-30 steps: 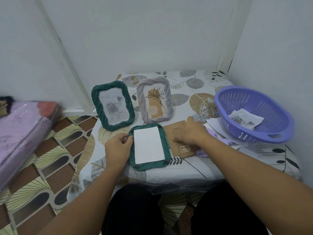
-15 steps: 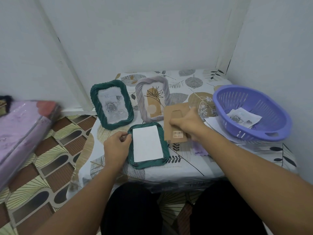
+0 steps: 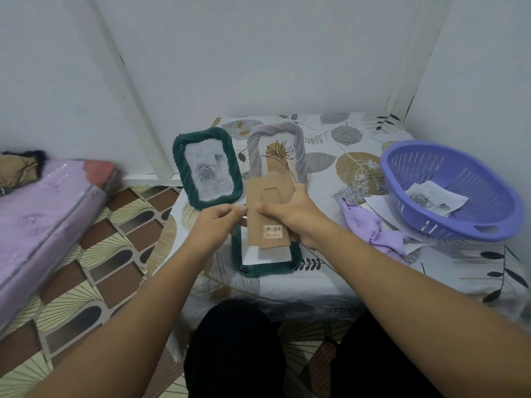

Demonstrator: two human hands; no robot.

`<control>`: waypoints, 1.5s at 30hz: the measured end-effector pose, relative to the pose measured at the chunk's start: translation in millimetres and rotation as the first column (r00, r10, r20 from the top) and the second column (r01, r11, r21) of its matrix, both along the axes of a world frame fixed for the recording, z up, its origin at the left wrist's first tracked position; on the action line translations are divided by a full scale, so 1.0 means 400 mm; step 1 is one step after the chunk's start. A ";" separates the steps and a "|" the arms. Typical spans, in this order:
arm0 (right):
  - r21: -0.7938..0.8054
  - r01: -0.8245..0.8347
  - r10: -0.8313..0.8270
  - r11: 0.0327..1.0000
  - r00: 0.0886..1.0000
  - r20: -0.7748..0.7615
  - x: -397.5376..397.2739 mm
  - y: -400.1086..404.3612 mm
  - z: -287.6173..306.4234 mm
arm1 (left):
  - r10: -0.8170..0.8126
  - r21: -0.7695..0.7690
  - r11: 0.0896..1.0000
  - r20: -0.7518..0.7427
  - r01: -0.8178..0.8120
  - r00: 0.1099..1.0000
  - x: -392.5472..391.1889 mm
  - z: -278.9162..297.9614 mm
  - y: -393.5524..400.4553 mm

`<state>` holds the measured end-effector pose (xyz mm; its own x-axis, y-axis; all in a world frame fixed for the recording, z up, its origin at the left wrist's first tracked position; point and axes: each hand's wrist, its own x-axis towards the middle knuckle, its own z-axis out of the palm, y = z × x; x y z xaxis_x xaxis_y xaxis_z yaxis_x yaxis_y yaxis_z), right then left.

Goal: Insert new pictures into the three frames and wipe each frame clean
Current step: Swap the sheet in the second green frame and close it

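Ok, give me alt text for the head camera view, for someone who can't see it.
Both hands, left hand and right hand, hold a brown cardboard frame backing above a dark green frame lying face down on a leaf-patterned tablecloth. Behind stand a dark green picture frame and a lilac picture frame.

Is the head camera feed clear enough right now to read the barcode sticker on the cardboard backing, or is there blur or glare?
Head view: soft, even light and no glare; the sticker on the cardboard backing shows bars, but its print is too soft to read. The left hand is slightly motion-blurred. Wide-angle distortion bends the wall edges and stretches the forearms.
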<state>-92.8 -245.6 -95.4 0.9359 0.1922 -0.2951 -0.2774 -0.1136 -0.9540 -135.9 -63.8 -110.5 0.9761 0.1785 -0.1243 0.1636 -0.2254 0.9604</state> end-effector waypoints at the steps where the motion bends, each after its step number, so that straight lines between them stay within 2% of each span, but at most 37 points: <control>1: -0.013 -0.015 0.015 1.000 1.000 0.003 -0.004 0.000 -0.005 | -0.004 -0.032 0.999 -0.004 0.004 1.000 -0.001 -0.006 0.004; 4: -0.058 -0.037 0.037 0.998 0.999 0.014 -0.005 -0.011 -0.023 | -0.029 -0.082 0.996 -0.001 0.028 1.000 -0.015 -0.013 0.004; 9: -0.051 -0.068 0.069 0.996 0.997 0.019 -0.004 -0.016 -0.037 | -0.028 -0.059 0.998 -0.026 0.027 0.999 -0.013 -0.022 0.006; 13: -0.181 -0.085 0.101 0.980 0.992 0.082 0.012 -0.045 -0.040 | 0.002 -0.078 0.997 -0.091 -0.009 0.996 -0.007 -0.025 0.040; 18: -0.258 -0.172 0.188 0.951 0.981 0.039 0.016 -0.069 -0.056 | 0.004 -0.015 1.000 -0.125 -0.006 0.992 -0.007 -0.035 0.056; 26: -0.519 -0.113 0.221 0.847 0.964 0.150 0.017 -0.070 -0.083 | 0.026 0.131 0.991 -0.084 -0.015 0.996 -0.013 -0.048 0.021; 31: -0.537 -0.108 0.224 0.837 0.962 0.155 0.026 -0.071 -0.083 | 0.030 0.236 0.972 -0.092 -0.007 0.995 -0.001 -0.067 0.026; 42: -0.564 -0.113 0.245 0.818 0.955 0.164 0.027 -0.060 -0.103 | 0.040 0.330 0.944 -0.078 -0.012 0.996 0.011 -0.097 0.037; 45: -0.581 -0.114 0.253 0.806 0.954 0.163 0.029 -0.059 -0.108 | 0.050 0.410 0.912 -0.053 -0.024 0.997 0.008 -0.092 0.031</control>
<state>-81.3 -269.1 -138.4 0.9528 0.2336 -0.1942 0.0141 -0.6725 -0.7400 -132.7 -51.5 -147.4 0.9605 0.2625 -0.0921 0.2351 -0.5887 0.7734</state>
